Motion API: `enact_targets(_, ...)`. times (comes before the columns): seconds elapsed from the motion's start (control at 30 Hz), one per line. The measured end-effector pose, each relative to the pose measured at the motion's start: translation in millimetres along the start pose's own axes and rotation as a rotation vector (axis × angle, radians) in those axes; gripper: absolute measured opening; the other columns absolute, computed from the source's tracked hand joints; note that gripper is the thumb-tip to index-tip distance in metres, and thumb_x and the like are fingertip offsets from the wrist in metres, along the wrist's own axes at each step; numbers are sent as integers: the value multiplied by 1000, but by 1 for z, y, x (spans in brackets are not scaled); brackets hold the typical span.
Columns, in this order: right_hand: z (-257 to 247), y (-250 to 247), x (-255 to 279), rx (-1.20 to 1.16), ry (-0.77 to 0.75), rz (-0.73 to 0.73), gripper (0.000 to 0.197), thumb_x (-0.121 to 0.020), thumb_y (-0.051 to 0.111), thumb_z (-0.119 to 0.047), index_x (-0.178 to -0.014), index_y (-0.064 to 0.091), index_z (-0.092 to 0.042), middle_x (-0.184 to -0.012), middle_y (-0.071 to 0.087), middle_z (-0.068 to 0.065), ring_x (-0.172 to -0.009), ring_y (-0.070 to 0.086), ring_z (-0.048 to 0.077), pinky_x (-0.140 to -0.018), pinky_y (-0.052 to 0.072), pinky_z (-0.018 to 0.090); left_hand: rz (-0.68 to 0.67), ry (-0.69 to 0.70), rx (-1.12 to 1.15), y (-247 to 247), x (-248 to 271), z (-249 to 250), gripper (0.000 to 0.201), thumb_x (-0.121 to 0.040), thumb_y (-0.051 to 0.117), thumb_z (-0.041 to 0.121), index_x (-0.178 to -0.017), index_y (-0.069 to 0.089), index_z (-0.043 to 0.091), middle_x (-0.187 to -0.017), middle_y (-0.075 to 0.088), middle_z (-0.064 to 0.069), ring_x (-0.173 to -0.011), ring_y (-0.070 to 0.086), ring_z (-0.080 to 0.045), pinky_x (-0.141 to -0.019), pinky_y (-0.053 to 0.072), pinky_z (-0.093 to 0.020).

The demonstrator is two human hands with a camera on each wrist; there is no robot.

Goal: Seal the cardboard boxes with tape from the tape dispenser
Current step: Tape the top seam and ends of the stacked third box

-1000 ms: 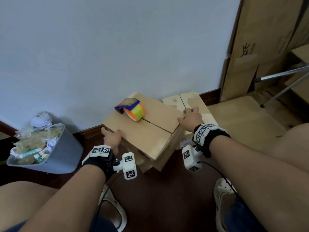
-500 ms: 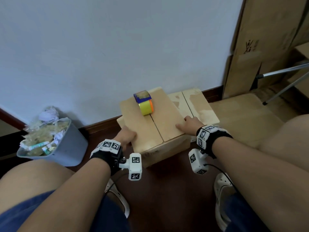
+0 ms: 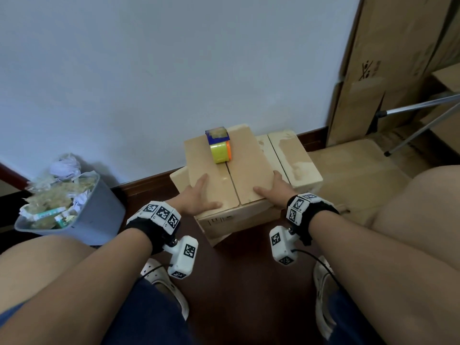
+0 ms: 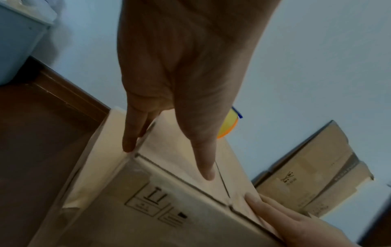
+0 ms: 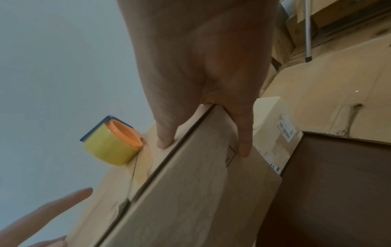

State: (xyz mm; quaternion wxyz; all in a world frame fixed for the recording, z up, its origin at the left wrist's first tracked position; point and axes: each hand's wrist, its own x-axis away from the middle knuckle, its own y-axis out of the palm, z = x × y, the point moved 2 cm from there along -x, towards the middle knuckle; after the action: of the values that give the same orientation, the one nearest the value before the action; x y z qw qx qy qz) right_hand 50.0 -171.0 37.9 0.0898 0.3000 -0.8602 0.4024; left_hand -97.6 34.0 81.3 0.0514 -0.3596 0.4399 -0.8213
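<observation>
A cardboard box (image 3: 249, 168) stands in front of me on the floor stack, its two top flaps closed and the seam running away from me. A tape dispenser (image 3: 219, 145) with a yellow roll, orange hub and blue frame sits on the far end of that seam, also seen in the right wrist view (image 5: 112, 147). My left hand (image 3: 199, 195) lies on the left flap at the near corner, its thumb (image 4: 205, 165) straight beside the seam. My right hand (image 3: 273, 189) straddles the right top edge, thumb (image 5: 165, 140) on top and fingers (image 5: 243, 147) straight down the side.
A paler box (image 3: 293, 155) sits close on the right, and another box edge (image 3: 179, 176) shows under the left. A grey bin (image 3: 104, 215) full of paper waste stands on the left. Big cartons (image 3: 373, 70) and metal stand legs (image 3: 423, 120) fill the right. My knees flank the dark floor.
Both hands have turned the box until its seam points straight away from me, carrying the dispenser round with it. The hands now sit at its near corners.
</observation>
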Motion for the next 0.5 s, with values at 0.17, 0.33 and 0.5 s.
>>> enact_targets(0.17, 1, 1, 0, -48, -37, 3, 98, -82, 68, -50, -151, 9, -16, -144, 43, 12, -129, 45, 31, -106, 39, 40, 29, 103, -153, 22, -2, 1, 126, -66, 73, 65, -149, -16, 35, -149, -36, -19, -145, -2, -43, -120, 13, -47)
enact_targets(0.33, 1, 2, -6, -77, -46, -3, 103, -77, 73, -51, -152, 10, -21, -143, 45, 10, -125, 48, 32, -100, 45, 48, 99, 174, -238, 27, -9, 3, 109, -73, 70, 61, -151, -2, 39, -153, -28, -20, -140, -5, -54, -118, 12, -54)
enact_targets(0.5, -3, 3, -17, -105, -39, 30, 104, -76, 75, -48, -152, 9, -21, -142, 45, 10, -123, 49, 31, -97, 47, 50, 131, 206, -286, 19, -26, 4, 100, -73, 63, 68, -151, 6, 42, -156, -17, -22, -139, -4, -57, -117, 11, -56)
